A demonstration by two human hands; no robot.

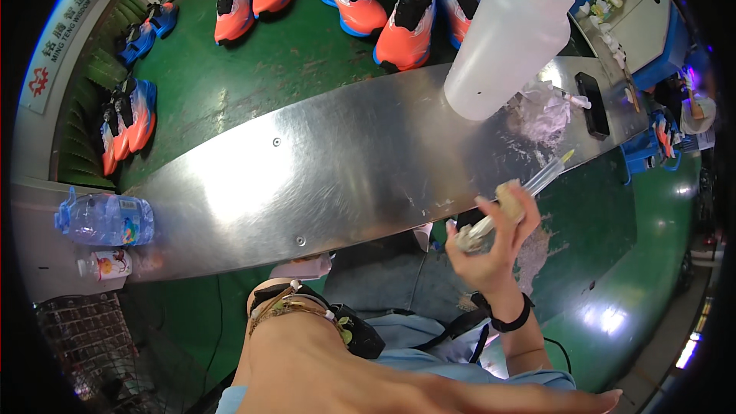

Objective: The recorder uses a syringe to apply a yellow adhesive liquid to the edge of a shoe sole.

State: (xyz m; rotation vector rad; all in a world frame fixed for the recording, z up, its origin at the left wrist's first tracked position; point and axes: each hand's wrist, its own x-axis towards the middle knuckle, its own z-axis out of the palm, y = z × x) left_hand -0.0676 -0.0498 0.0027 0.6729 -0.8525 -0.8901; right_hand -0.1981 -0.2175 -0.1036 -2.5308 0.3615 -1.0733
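Observation:
My right hand (494, 249), wearing a black wristband, is raised past the near edge of the metal bench (345, 176). Its fingers are closed round a slim clear tube with a yellow tip (546, 176), pointing up and to the right. A beige piece, perhaps a wad or sponge (507, 201), shows between the fingers; its kind is unclear. Very close to the camera, my left hand (399, 387) crosses the lower edge with fingers stretched to the right, and I see nothing in it. Bracelets circle that wrist.
A large white plastic bottle (502, 46) stands on the bench, beside crumpled plastic (543, 111) and a black oblong case (592, 105). A blue-tinted water jug (107, 218) and small bottle (107, 264) lie at left. Orange-and-blue sneakers (406, 27) line the green surface beyond.

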